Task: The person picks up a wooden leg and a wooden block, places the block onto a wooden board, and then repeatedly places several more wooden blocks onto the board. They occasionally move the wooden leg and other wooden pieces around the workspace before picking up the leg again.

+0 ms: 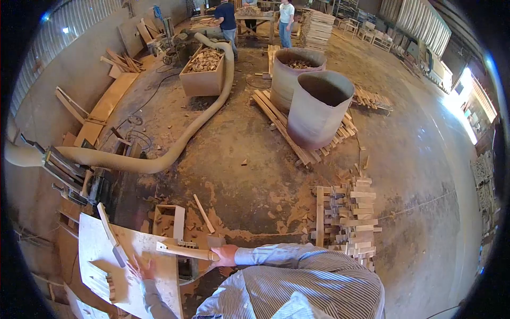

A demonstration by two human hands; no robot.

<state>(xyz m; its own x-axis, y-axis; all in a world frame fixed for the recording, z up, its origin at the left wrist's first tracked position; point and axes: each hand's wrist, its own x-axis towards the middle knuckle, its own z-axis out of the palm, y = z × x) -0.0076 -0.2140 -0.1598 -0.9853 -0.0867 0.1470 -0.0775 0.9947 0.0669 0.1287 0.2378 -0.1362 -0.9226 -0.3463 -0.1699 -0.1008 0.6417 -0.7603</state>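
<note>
Wood, a pale curved piece [186, 251], lies almost level from my view, its right end gripped by the right hand [226, 255], which I have closed round it. The far end of that piece reaches over the edge of the broad board [146, 248]. My left hand [140, 269] is open, fingers spread on the board, and I see nothing gripped in it. Just beyond its fingertips, a narrow stick [108, 228] with a grey end slants across the board, its upper end near the far edge. Nearer the board's left side is a small notched block [110, 287]; it looks toothed, though the view is too small for me to be sure.

Past the board I have an open wooden box [179, 222], and to its right a loose stick [204, 213] on the floor. Stacked wood pieces [363, 212] stand off to the right. Farther out, a thick hose [159, 164] curves past a bin of offcuts [202, 80], two large drums [320, 114] stand near each other, and people [227, 22] are around a far workbench [255, 16].
</note>
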